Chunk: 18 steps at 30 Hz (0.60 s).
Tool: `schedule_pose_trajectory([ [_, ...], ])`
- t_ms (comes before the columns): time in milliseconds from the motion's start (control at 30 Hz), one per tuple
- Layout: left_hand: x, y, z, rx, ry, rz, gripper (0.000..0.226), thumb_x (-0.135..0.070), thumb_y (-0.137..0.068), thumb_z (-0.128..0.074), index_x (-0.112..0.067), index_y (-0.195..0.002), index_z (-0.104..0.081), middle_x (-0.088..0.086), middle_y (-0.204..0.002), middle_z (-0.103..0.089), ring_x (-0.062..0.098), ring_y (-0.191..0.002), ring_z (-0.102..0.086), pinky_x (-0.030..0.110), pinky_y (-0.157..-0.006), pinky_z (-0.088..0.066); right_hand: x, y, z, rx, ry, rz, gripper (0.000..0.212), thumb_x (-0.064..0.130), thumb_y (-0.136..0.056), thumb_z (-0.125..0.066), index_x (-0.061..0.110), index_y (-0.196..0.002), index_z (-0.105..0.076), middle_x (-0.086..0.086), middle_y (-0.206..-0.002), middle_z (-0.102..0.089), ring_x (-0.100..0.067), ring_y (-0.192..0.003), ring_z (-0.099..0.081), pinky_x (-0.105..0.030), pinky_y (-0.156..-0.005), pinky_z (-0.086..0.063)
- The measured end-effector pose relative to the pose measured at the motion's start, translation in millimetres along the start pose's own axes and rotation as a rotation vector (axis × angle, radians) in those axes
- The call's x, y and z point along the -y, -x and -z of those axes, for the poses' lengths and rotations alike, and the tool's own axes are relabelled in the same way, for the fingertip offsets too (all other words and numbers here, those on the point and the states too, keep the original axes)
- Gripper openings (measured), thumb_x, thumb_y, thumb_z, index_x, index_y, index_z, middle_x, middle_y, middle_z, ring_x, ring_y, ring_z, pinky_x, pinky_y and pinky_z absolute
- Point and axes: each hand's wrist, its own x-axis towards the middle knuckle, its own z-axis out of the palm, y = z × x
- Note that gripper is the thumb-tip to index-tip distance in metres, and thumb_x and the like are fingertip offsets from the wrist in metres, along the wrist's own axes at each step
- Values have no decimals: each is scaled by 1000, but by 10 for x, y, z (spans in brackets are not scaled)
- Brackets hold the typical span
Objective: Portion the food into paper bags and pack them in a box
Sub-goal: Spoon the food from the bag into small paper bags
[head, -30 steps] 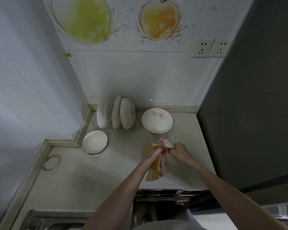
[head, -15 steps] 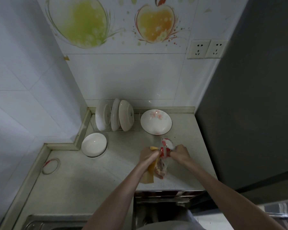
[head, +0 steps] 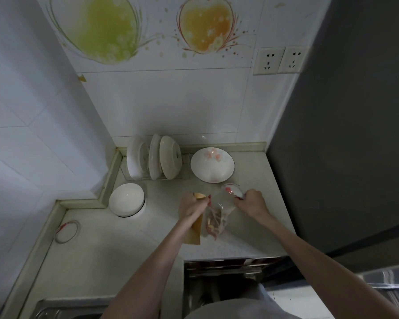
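Note:
A clear plastic bag (head: 217, 217) with reddish and pale food pieces inside hangs between my hands over the counter. My left hand (head: 191, 204) grips the bag's left rim together with a brown paper bag (head: 194, 233) that hangs down under my wrist. My right hand (head: 251, 202) grips the bag's right rim, where white plastic with red print bunches up. The mouth of the plastic bag is stretched wide between the two hands. No box is in view.
A floral white bowl (head: 212, 164) sits just behind my hands. Plates stand in a wire rack (head: 154, 157) at the back. A plain white bowl (head: 126, 199) is at the left, with a wire ring (head: 67, 231) beyond it. A dark appliance (head: 346, 134) walls the right. A sink (head: 55, 311) lies front left.
My hands have moved apart, pulling the plastic bag's mouth open. The food in the bag now shows between them.

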Motion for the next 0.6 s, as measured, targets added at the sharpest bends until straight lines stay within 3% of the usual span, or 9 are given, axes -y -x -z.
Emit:
schedule_pose_trajectory([
  [100,52,-27,71,20,-5,27,25,-41,-68,-76,-23,-59,-61,-3,-68,-64,15,-70,-61,27,-67,-49,19,-1,39,46,1,-23,27,24,-81,-67,-2,-76,-67,-8,-67,-54,-18,-66,-54,-24,-42,-28],
  [200,-17,-30,85,11,50,25,37,-47,-75,-74,-26,-52,-53,-7,-55,-54,12,-56,-51,23,-57,-39,60,-12,35,5,-37,16,31,24,-81,-65,6,-58,-56,-9,-66,-53,-21,-65,-56,-25,-51,-33],
  [233,-31,-36,99,-8,75,16,39,-45,-75,-75,-26,-51,-52,-8,-51,-52,11,-52,-48,23,-55,-37,69,-24,42,1,-51,6,29,25,-81,-65,5,-61,-59,-12,-68,-56,-24,-68,-60,-27,-54,-35],
  [333,-21,-2,145,-48,81,-51,40,-41,-76,-77,-27,-49,-51,-11,-45,-51,8,-46,-47,20,-50,-34,31,-34,47,57,-24,-33,30,25,-82,-66,-4,-89,-70,-19,-87,-68,-30,-85,-67,-26,-59,-38],
  [400,-14,39,130,-63,71,-109,35,-41,-75,-76,-24,-51,-59,-8,-52,-60,9,-50,-55,21,-51,-39,17,-34,32,67,3,-23,30,25,-82,-67,-3,-93,-70,-18,-91,-69,-29,-86,-67,-25,-59,-38],
  [500,39,102,42,-44,45,-126,30,-47,-75,-73,-17,-67,-71,-6,-70,-71,7,-63,-63,25,-62,-49,42,14,39,110,72,13,30,24,-81,-69,-1,-98,-66,-15,-92,-67,-24,-76,-61,-24,-59,-38],
  [600,74,133,-50,-29,81,-49,31,-49,-80,-68,-20,-69,-67,2,-71,-71,9,-59,-61,23,-58,-46,59,133,94,83,137,139,21,18,-88,-57,7,-104,-48,-6,-83,-53,-24,-72,-52,-28,-60,-38],
])
